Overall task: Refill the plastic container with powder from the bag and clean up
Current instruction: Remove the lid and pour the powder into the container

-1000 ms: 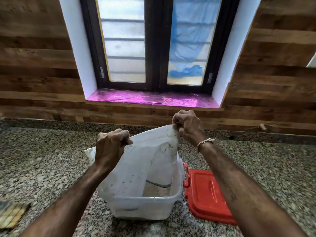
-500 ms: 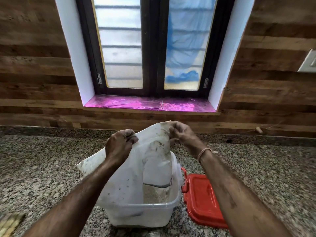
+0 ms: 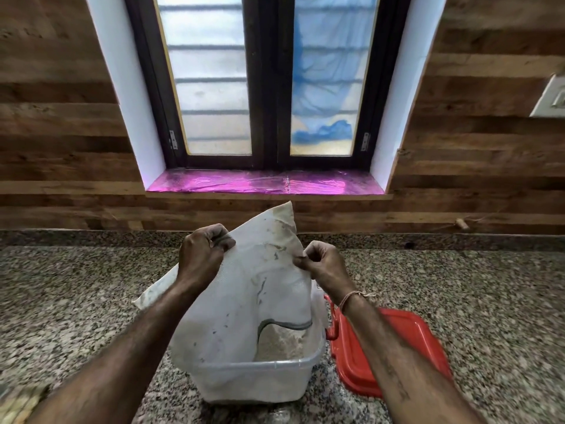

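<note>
A stained white bag hangs upside down over a clear plastic container on the granite counter. Its open mouth is down inside the container, and pale powder lies heaped there. My left hand is clenched on the bag's upper left edge. At the upper right edge, my right hand pinches the bag; a thread band circles that wrist. One corner of the bag sticks up between and above the hands. Part of the bag drapes over the container's left wall.
The container's red lid lies flat on the counter just right of it, partly under my right forearm. A wooden-panelled wall with a window and pink-lined sill rises behind. A switch plate is on the right wall.
My hands have shifted down the bag's edges and closer together, so a bag corner now pokes up above them. More powder shows in the container. The camera view has tilted upward.
</note>
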